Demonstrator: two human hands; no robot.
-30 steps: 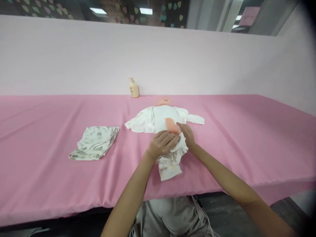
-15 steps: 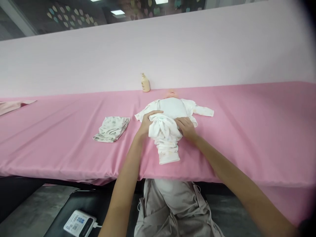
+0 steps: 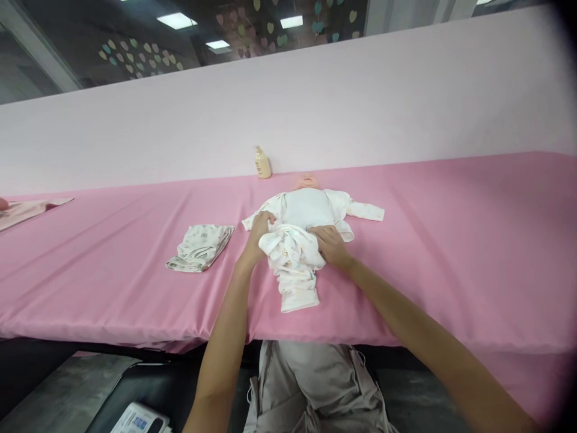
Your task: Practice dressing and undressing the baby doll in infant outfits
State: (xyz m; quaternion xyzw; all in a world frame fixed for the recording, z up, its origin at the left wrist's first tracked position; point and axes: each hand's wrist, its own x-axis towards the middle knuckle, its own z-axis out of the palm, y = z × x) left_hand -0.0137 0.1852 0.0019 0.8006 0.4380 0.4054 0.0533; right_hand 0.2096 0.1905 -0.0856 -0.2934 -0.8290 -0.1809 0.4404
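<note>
A baby doll (image 3: 307, 205) lies on its back, its head toward the wall. It wears a white patterned jacket (image 3: 364, 210) spread wide at the front over a pale torso. White patterned baby pants (image 3: 295, 255) are bunched around its lower body and legs. At the left side of the waist, my left hand (image 3: 259, 233) is closed on the edge of the pants, fingers curled and partly hidden. On the opposite side, my right hand (image 3: 331, 243) grips the waistband, its fingers laid across the doll's belly.
A folded patterned cloth (image 3: 201, 248) lies left of the doll on the pink table cover (image 3: 446, 258). Against the white wall stands a cream pump bottle (image 3: 262, 163). A pale pink cloth (image 3: 22, 211) lies far left, beside part of another person's hand. A white device (image 3: 139, 419) rests on a black chair below.
The view has tilted up slightly. My left hand has shifted outward from the front of the pants to their left side. My right hand stays at the right of the waist.
</note>
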